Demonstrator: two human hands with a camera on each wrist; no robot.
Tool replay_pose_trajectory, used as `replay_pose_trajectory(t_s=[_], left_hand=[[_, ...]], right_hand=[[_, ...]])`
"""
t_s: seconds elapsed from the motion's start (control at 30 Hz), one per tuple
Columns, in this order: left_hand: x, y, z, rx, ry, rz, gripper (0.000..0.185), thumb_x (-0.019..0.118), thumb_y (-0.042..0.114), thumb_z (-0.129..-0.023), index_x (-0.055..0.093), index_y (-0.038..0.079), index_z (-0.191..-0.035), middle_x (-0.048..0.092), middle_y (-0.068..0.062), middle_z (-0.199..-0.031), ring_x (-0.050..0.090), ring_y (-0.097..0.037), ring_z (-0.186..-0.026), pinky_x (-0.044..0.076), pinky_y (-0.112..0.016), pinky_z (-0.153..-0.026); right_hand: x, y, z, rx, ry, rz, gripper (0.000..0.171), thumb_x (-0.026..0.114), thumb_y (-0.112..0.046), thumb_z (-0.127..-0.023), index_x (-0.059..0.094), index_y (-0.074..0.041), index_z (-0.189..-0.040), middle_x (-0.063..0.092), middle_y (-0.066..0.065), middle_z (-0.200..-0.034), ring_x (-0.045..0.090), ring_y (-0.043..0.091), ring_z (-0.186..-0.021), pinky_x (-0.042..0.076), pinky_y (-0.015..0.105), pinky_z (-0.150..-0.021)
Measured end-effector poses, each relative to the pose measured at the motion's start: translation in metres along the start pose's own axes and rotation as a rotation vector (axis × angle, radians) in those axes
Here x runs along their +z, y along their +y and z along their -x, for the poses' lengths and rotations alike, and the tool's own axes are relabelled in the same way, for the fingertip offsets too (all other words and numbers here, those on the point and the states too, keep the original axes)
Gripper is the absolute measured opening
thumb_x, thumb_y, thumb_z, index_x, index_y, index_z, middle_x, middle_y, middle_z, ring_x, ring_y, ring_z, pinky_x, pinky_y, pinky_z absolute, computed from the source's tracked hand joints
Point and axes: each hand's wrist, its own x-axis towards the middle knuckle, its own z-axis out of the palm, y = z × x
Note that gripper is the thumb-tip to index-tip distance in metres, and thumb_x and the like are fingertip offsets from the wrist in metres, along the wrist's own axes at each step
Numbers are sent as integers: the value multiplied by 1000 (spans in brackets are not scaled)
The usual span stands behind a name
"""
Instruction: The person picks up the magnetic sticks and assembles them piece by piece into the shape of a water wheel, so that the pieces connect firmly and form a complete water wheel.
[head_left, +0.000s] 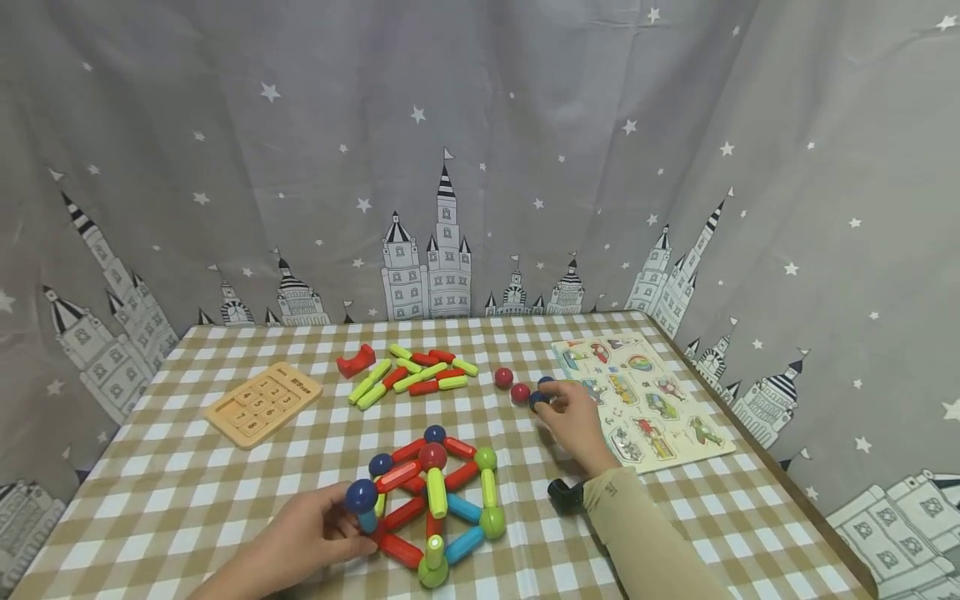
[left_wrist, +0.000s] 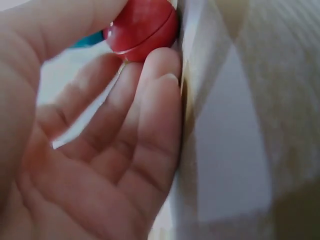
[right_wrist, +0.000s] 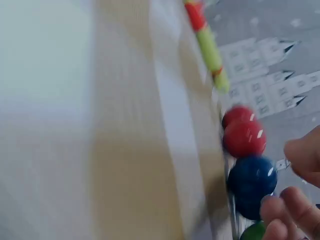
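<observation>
With the left hand (head_left: 300, 542) gripping the near-left corner of the rod-and-ball magnetic toy frame (head_left: 427, 500) to steady it, the right hand (head_left: 573, 417), just right of that frame, seems to pinch a glossy dark blue ball (head_left: 537, 399), best lifted slowly.

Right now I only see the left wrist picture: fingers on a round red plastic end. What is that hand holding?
Observer: The left hand grips a corner of a structure of red, green and blue plastic rods and balls on the checked tablecloth.
Operator: Where's the other hand?
Observer: The right hand is farther back, fingers at a dark blue ball beside two loose red balls.
Operator: Any spare sticks?
Observer: Yes, a pile of loose red and green rods lies behind the structure.
</observation>
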Motion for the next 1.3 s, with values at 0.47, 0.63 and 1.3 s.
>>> replay_pose_trajectory(t_s=[0.47,0.63,1.3], left_hand=[[-3,-11,-6,24,-46,85,26,83,25,-87,73,17,-109,72,1,-95,65,-9,-81,54,-24,-69],[-8,-4,-6,27,-36,81,29,84,25,-86,72,15,-111,71,1,-93,64,-8,-79,53,-23,-67],[-5,-10,0,2,-38,139,31,84,23,-86,72,13,-113,72,-2,-97,67,-10,-81,54,-24,-68]], right_hand=[[-22,-52,34,-148,-208,-109,28,83,-10,-85,73,-10,-111,71,4,-107,68,16,-92,59,31,-77],[-21,-106,97,-787,-250,-350,29,83,-6,-86,71,-6,-112,70,9,-107,67,16,-93,58,26,-71],[7,-107,108,-874,-324,-238,40,84,-15,-87,69,-11,-123,62,12,-125,61,19,-112,56,28,-85]])
